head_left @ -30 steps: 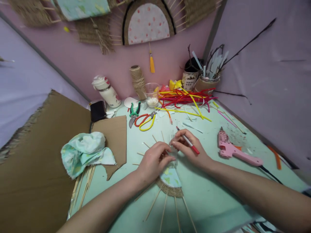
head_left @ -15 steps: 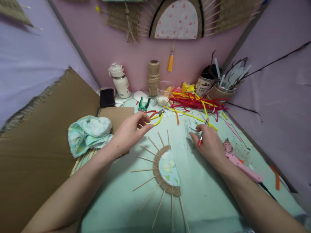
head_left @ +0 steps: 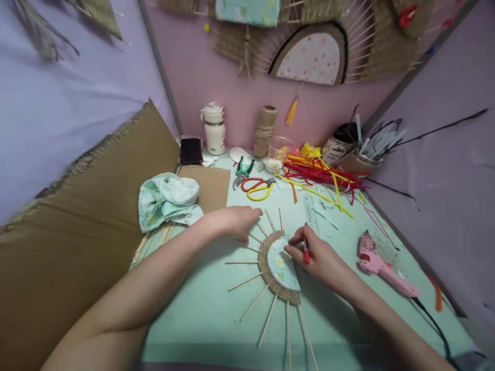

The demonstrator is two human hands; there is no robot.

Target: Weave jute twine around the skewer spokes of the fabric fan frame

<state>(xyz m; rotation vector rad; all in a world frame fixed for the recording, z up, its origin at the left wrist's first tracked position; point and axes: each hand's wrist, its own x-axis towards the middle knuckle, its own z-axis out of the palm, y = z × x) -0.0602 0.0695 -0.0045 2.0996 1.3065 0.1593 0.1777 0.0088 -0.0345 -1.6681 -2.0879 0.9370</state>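
Observation:
A half-round sunburst piece lies on the table, with a twine-wrapped arch (head_left: pixel 266 278), a floral fabric centre (head_left: pixel 285 265) and thin wooden sticks (head_left: pixel 242 263) fanning out. Over its upper-left sticks is my left hand (head_left: pixel 242 221), fingers stretched out and thumb apart, holding nothing I can see. At the upper right of the fabric, my right hand (head_left: pixel 315 252) is closed around a red pen (head_left: pixel 307 250), its fingertips close to the straight edge. Whether those fingertips touch the fabric I cannot tell. Beyond the right hand lies a clear ruler (head_left: pixel 310 214).
A pink glue gun (head_left: pixel 386 268) with a cord lies at right. Behind are green-handled pruners (head_left: pixel 243 172), red-and-yellow-handled scissors (head_left: pixel 259 188), red pipe cleaners (head_left: pixel 317 171), a twine spool (head_left: pixel 265 131) and a white bottle (head_left: pixel 214 131). Crumpled fabric (head_left: pixel 168 201) and cardboard (head_left: pixel 112 190) stand at left.
The camera view has shifted. My left hand has moved from near the scissors to over the upper sticks. My right hand, pen still in it, has moved from the ruler to the fabric's edge.

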